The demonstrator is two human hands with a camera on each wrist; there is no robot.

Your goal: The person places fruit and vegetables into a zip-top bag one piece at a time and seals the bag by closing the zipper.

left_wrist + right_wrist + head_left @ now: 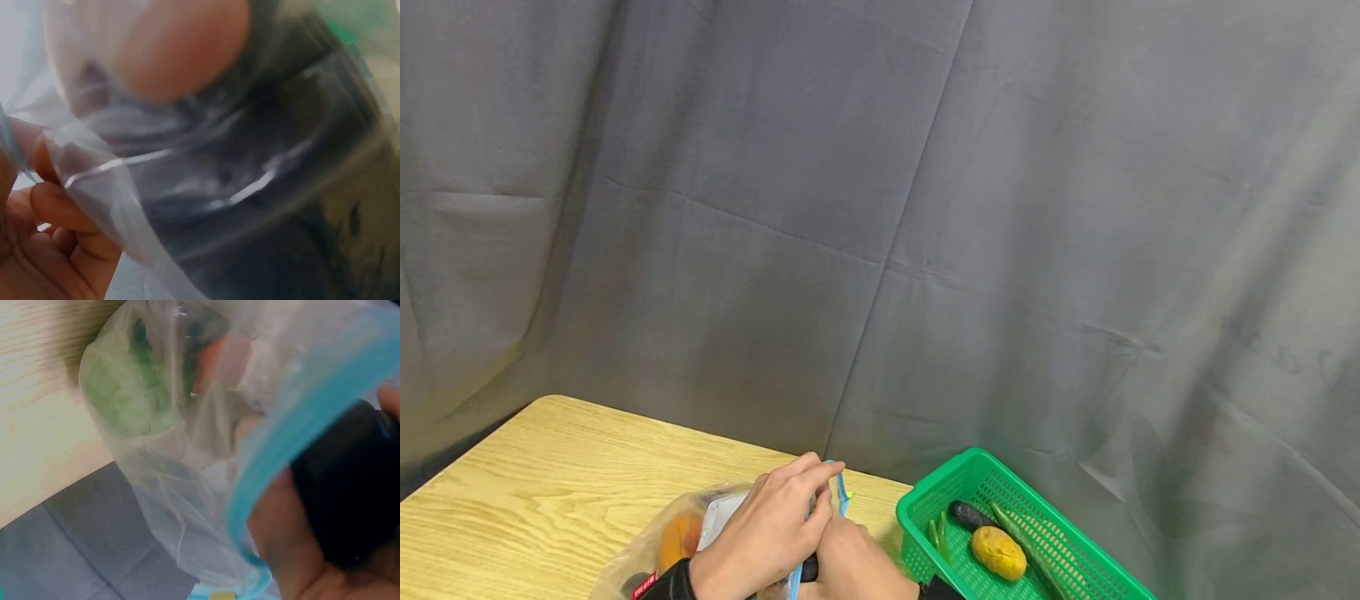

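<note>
A clear plastic zip bag [625, 554] with a blue closure strip [300, 419] lies toward the front of the table. Orange, white and dark things show inside it in the head view, green and red ones in the right wrist view. My left hand [771, 525] holds the bag by its mouth, fingers at the blue strip. From the right, my right hand [857, 562] reaches in at the mouth; its fingers are hidden behind the left hand in the head view. A black object [350, 487] sits close by the hands; I cannot tell whether one holds it.
Right of the hands stands a green plastic basket [940, 479]. In it lie a yellow potato-like piece [998, 553], a dark eggplant-like piece [970, 515] and long green vegetables [1026, 542]. The wooden table [550, 475] ends at a grey curtain [775, 250].
</note>
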